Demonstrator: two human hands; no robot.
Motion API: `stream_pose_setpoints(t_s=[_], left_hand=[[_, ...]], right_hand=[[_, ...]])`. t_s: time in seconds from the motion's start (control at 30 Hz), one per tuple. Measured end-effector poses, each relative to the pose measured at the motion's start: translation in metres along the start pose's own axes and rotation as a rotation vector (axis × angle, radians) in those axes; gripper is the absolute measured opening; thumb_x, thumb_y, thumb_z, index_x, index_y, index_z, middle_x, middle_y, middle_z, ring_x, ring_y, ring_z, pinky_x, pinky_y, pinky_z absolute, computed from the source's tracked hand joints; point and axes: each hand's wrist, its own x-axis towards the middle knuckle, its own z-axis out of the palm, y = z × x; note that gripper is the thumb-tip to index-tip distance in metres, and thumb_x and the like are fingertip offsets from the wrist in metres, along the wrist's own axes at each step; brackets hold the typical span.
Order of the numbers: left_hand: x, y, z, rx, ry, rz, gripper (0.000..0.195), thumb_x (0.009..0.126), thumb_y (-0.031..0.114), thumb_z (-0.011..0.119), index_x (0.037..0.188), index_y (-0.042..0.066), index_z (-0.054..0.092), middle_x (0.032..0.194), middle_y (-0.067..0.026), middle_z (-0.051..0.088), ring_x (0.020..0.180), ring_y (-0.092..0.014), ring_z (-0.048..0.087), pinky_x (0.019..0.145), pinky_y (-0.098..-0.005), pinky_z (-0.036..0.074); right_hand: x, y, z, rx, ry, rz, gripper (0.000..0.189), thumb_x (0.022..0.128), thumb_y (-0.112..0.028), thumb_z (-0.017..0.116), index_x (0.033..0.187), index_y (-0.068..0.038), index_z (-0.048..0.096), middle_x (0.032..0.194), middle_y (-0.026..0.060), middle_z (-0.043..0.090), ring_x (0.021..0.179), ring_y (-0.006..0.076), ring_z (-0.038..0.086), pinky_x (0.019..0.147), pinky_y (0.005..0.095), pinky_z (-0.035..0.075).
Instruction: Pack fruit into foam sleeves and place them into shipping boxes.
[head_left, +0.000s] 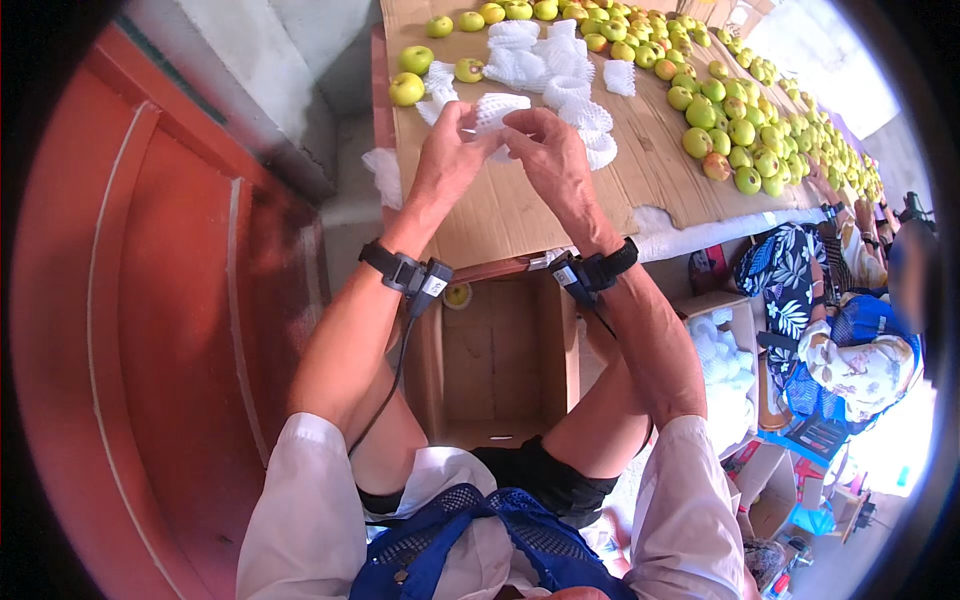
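Both my hands are raised over the near left part of a cardboard-covered table. My left hand and my right hand pinch a white foam net sleeve between them; whether anything is inside it I cannot tell. More white foam net sleeves lie loosely just beyond my hands, and one lies apart to their right. A few green-yellow apples rest at the left edge, one of them beside the sleeves.
Many apples spread along the table's back and right. Below the table edge, between my legs, stands a cardboard box with one sleeved apple. A box of foam sleeves stands at right, near other people. A red door is at left.
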Motion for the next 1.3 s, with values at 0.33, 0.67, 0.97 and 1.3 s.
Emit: stream_pose_setpoints(t_s=[0.33, 0.67, 0.97, 1.3], left_hand=[[-0.018, 0.016, 0.009, 0.139, -0.091, 0.118, 0.044, 0.089, 0.014, 0.074, 0.128, 0.004, 0.056, 0.112, -0.0118, 0.068, 0.097, -0.017, 0.066, 0.082, -0.0298, 0.053], [-0.006, -0.005, 0.005, 0.040, 0.002, 0.089, 0.030, 0.095, 0.014, 0.067, 0.121, -0.001, 0.061, 0.104, -0.0070, 0.070, 0.096, -0.013, 0.065, 0.080, -0.0269, 0.053], [-0.008, 0.003, -0.007, -0.192, 0.045, -0.192, 0.024, 0.095, 0.026, 0.067, 0.106, 0.006, 0.070, 0.098, 0.0020, 0.067, 0.090, -0.008, 0.058, 0.074, -0.0249, 0.047], [-0.014, 0.016, 0.000, -0.105, -0.023, -0.141, 0.030, 0.095, 0.031, 0.067, 0.109, 0.005, 0.068, 0.099, 0.0022, 0.065, 0.091, -0.008, 0.057, 0.076, -0.0246, 0.044]], right_hand=[[0.001, 0.006, -0.005, 0.073, 0.070, 0.059, 0.035, 0.092, -0.023, 0.067, 0.112, 0.005, 0.068, 0.091, 0.0122, 0.071, 0.083, 0.0195, 0.066, 0.077, 0.0311, 0.053], [-0.004, -0.001, -0.014, 0.232, -0.064, 0.188, 0.035, 0.091, -0.023, 0.066, 0.115, 0.002, 0.070, 0.095, 0.0053, 0.071, 0.083, 0.0114, 0.062, 0.068, 0.0253, 0.049], [0.001, 0.007, -0.026, 0.579, 0.120, 0.358, 0.028, 0.091, -0.019, 0.059, 0.110, 0.000, 0.067, 0.098, 0.0082, 0.069, 0.082, 0.0186, 0.063, 0.065, 0.0318, 0.049], [0.004, 0.024, -0.026, 0.574, 0.095, 0.369, 0.028, 0.093, -0.020, 0.057, 0.108, 0.001, 0.066, 0.091, 0.0068, 0.066, 0.077, 0.0162, 0.060, 0.059, 0.0303, 0.047]])
